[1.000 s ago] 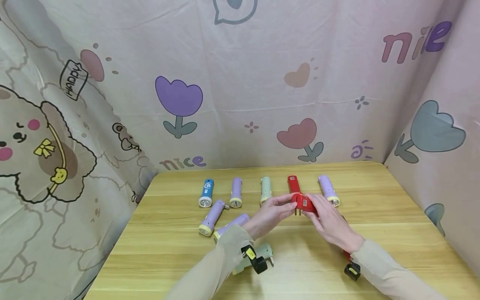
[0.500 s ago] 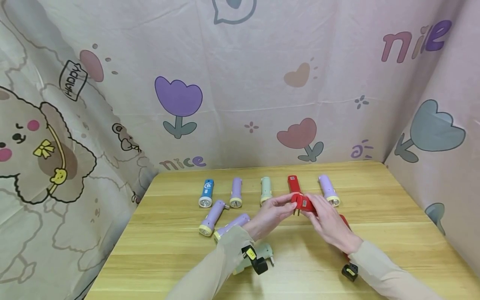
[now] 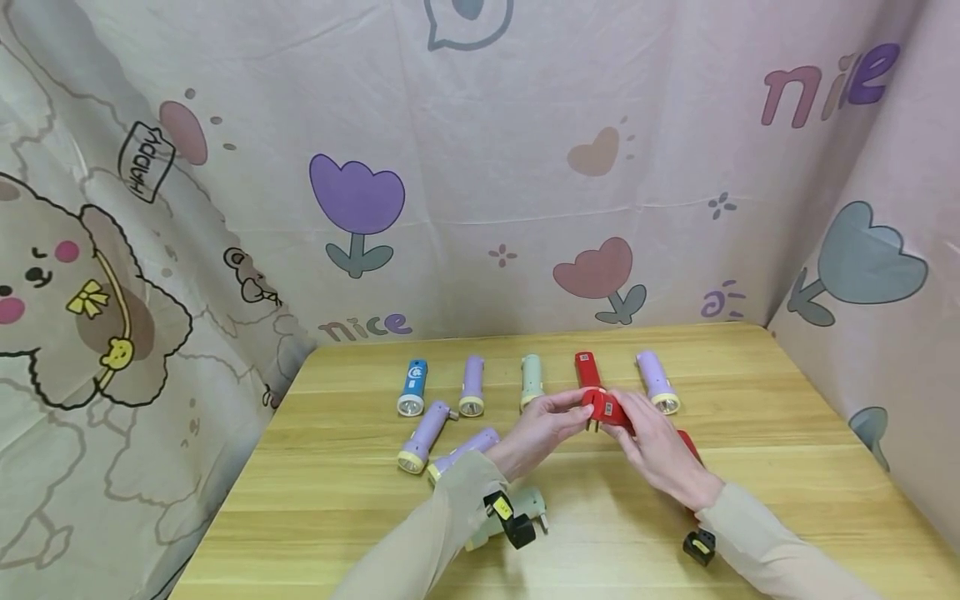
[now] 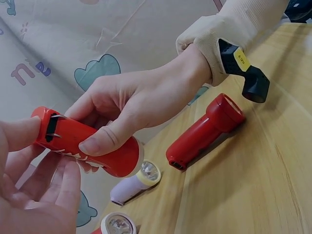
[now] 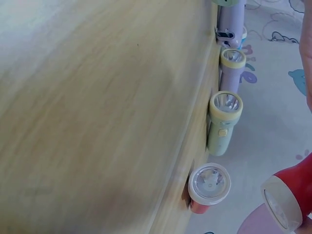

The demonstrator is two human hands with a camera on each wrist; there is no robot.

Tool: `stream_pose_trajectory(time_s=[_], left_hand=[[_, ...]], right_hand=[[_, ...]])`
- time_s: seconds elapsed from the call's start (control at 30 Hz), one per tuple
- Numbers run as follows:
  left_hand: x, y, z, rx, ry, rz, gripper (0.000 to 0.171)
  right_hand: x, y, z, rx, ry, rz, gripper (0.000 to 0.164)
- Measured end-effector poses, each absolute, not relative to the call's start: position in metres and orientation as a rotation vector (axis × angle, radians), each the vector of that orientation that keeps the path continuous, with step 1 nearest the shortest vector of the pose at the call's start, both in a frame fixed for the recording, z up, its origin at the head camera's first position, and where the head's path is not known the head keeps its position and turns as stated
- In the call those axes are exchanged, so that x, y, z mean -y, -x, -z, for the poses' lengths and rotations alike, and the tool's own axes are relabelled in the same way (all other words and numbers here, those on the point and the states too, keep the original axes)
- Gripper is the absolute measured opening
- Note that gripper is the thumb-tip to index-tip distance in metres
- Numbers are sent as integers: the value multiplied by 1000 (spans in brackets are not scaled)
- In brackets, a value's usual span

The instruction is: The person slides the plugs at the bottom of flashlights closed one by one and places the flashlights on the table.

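A red flashlight [image 3: 611, 408] is raised above the table between both hands, two metal plug prongs showing at its tail. My right hand [image 3: 663, 454] wraps its body; in the left wrist view the right thumb lies along the red barrel [image 4: 114, 158], near the white-rimmed head. At the tail, my left hand [image 3: 543, 429] pinches the end by the prongs with thumb and fingertips. The right wrist view catches only the flashlight's pale head [image 5: 282, 204] at the edge. Behind the hands lies another red flashlight [image 3: 587, 367], its head partly hidden.
A back row includes blue [image 3: 414, 383], purple [image 3: 472, 383], green [image 3: 532, 379] and another purple flashlight [image 3: 656, 379]. Two purple flashlights [image 3: 427, 433] and a green one [image 3: 532, 504] lie near the left arm. Beneath the right arm is a red flashlight [image 4: 200, 136]. Curtains surround the wooden table [image 3: 300, 500].
My right wrist has shifted slightly left, uncovering more of the red flashlight beneath it. The held flashlight has turned a little, its prongs now slanting slightly. Both hands keep their hold.
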State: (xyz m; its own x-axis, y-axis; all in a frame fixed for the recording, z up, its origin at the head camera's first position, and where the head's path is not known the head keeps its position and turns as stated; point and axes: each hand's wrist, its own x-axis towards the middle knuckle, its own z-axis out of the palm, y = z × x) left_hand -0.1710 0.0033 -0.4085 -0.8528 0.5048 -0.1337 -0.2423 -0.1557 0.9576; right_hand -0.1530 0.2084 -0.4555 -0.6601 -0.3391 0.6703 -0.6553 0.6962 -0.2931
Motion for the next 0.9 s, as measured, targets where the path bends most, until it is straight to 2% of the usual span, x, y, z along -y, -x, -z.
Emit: stream_pose_trajectory(time_s=[0.5,0.9], left_hand=[[-4,172,410,-1731,-278,-2045,38],[-6,174,411,-1886,-221,-1991,37]], right_hand=[[-207,148,457,2359,-745,-721,58],[-206,147,456,2371,-754,-717,55]])
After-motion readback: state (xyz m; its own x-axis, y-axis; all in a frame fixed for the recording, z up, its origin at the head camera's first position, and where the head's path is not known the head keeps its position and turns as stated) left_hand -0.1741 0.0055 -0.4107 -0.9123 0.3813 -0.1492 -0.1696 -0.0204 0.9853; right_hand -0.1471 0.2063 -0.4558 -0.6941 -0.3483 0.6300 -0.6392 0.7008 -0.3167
